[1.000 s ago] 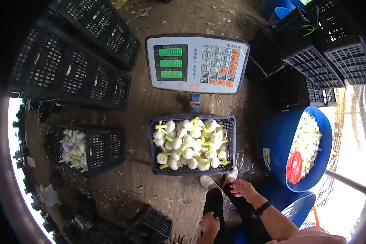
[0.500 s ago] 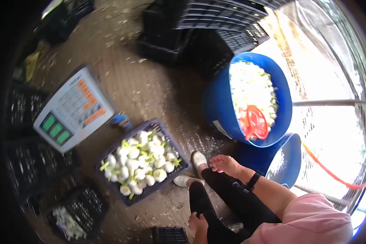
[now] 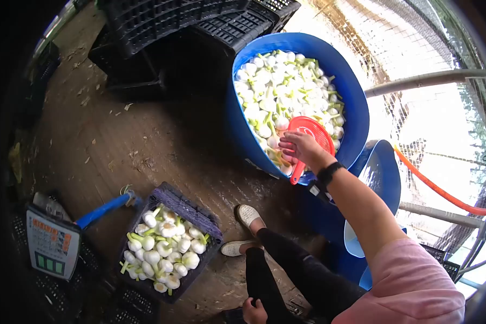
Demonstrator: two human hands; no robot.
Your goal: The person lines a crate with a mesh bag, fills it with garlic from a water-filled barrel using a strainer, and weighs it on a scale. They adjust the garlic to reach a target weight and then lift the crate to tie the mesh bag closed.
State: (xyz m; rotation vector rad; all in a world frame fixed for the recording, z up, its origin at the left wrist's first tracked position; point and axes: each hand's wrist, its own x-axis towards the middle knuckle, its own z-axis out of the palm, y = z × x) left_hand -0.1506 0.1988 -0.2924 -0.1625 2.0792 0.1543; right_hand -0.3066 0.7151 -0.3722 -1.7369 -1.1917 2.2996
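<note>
My right hand, with a dark band at its wrist, is open with fingers stretched above a red strainer. The strainer lies on white bulbs with cut green stems, inside a big blue tub. Its handle points down toward the near rim and overlaps it. My left hand is low by my knee at the bottom edge, fingers apart and nothing seen in them. More white bulbs fill a dark plastic crate on the floor, left of my feet.
A second blue tub stands right of the first, with an orange hose nearby. Black crates are stacked at the back. A scale display on a blue pole stands left. Wire mesh borders the right side.
My right hand has moved from above my knee out over the red strainer. My view has turned toward the large tub, and the scale now shows lower left.
</note>
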